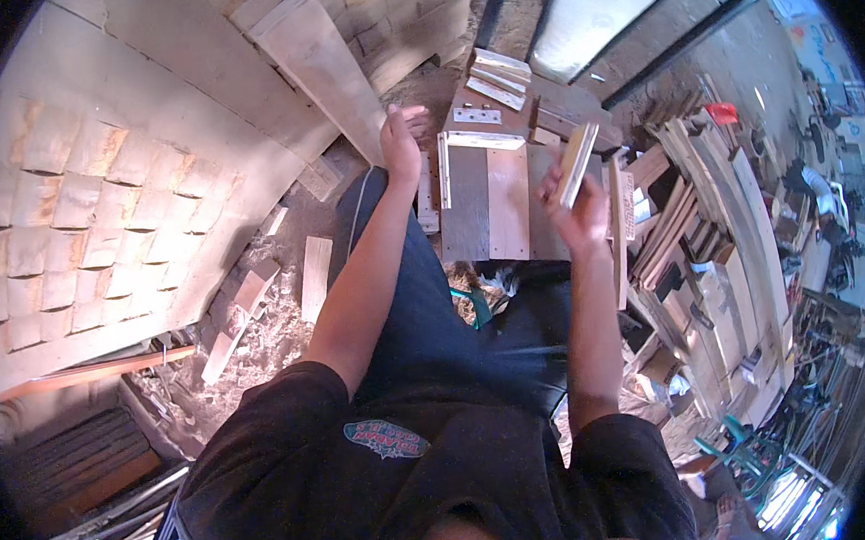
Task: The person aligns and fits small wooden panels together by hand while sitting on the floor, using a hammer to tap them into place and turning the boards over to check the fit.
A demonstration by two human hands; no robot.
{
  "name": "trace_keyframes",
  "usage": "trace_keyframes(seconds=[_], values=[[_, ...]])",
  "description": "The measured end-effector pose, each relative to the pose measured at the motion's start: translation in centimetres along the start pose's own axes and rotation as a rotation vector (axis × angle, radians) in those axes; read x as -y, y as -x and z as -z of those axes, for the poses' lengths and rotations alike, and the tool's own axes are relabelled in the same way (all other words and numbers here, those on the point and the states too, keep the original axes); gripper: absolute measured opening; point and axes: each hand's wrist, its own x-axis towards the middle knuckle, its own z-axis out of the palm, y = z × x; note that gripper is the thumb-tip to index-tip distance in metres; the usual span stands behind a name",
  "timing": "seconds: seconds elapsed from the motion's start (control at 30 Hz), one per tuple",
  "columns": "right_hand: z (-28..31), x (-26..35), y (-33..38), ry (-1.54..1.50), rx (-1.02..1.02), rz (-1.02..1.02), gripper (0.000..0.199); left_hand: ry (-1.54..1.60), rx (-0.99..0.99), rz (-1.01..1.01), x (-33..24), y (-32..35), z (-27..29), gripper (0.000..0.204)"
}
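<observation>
My right hand (581, 217) is raised over the right side of a small wooden worktable, its fingers closed round short pale wood strips (579, 163) that look stacked together. My left hand (402, 140) hovers just off the worktable's left side with its fingers stretched out and nothing visible in them. Between the hands lies the worktable top (465, 207), made of dark and pale boards. A pale strip (485, 140) lies across it, and another strip (445, 171) runs along its left edge. Farther back are a drilled metal plate (477, 115) and several short wood strips (497, 77).
A long plank (318, 62) leans at the left beside a large panel of overlapping wood pieces (78, 215). Offcuts (241, 322) and shavings cover the ground there. Stacked boards (722, 250) fill the right side. A white-seated chair (600, 7) stands at the back.
</observation>
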Motion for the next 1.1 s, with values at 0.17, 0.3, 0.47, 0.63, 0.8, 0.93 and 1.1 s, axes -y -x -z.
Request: trace_keyframes(seconds=[0.17,0.3,0.47,0.63,0.8,0.93,1.1], values=[[2.5,-4.5,8.6,-0.05,-0.011,-0.19,0.07,-0.256,0.108,-0.331,-3.2,3.6,0.0,0.038],[2.1,-7.3,13.6,0.125,-0.021,-0.271,0.074,-0.51,0.348,-0.323,-7.1,10.1,-0.6,0.024],[5.0,-10.3,14.8,0.202,0.135,-0.463,0.051,-0.456,0.906,-0.434,-7.4,19.8,1.3,0.028],[5.4,-10.0,14.4,0.312,0.19,-0.496,0.051,-0.643,1.078,0.001,-9.3,21.7,3.2,0.024],[6.5,-9.6,13.6,-0.017,0.082,-0.355,0.07,-0.718,0.852,-0.448,-8.5,22.6,3.1,0.026],[4.1,-10.6,14.7,-0.052,0.218,-0.324,0.066,-0.736,0.703,-0.875,-7.3,22.8,2.6,0.023],[3.8,-12.4,15.1,0.052,0.072,-0.131,0.034,-0.876,0.862,-0.989,-6.7,23.8,2.3,0.022]])
